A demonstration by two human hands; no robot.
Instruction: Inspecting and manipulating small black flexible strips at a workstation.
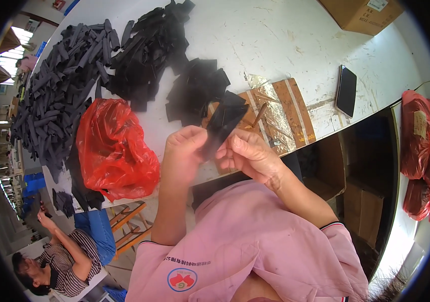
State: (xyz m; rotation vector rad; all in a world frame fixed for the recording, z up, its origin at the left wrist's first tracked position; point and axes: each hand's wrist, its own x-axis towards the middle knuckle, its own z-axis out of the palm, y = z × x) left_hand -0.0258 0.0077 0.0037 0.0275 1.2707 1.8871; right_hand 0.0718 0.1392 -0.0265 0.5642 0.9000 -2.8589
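Both my hands are held close together over the table's near edge, gripping a glossy black strip point(227, 117). My left hand point(187, 148) pinches its left side with thumb and fingers. On the other side, my right hand point(250, 155) has its fingers curled at the strip's lower right edge. Below the strip lies a brown cardboard sheet point(290, 108) with bands of shiny tape and a thin pointed brown stick point(260, 115). A small stack of flat black pieces point(197, 85) lies just beyond my left hand.
Farther left are a heap of black strips point(147, 60) and a large pile of dark grey rolled pieces point(64, 85). A red plastic bag point(116, 151) sits by my left forearm. Rightward are a phone point(346, 90), a cardboard box point(358, 15) and red bags point(418, 136). Another person point(69, 256) sits at lower left.
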